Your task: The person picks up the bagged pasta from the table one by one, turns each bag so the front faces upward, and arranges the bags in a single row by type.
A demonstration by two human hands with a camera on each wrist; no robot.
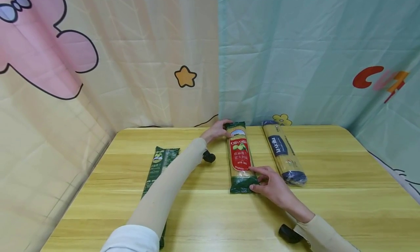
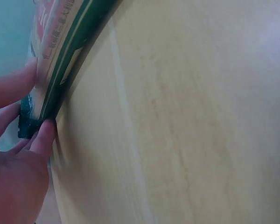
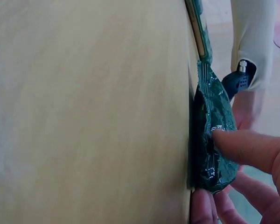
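Note:
In the head view a packet of spaghetti (image 1: 241, 157) with a red label and green ends lies lengthwise on the table. My left hand (image 1: 217, 131) holds its far end. The left wrist view has the thumb (image 2: 14, 88) against the packet's upper side and fingers at the green end. At the near end my right hand (image 1: 275, 189) grips the lower right corner. Seen from the right wrist, the thumb presses on the crinkled green wrapper (image 3: 219, 135), with other fingers around its edge, their tips partly hidden.
To the right lies a spaghetti packet with a dark blue label (image 1: 279, 145). A green packet (image 1: 160, 164), partly covered by my left forearm, lies on the left. The wooden table (image 1: 203, 215) meets a patterned curtain (image 1: 157, 62) at its back edge.

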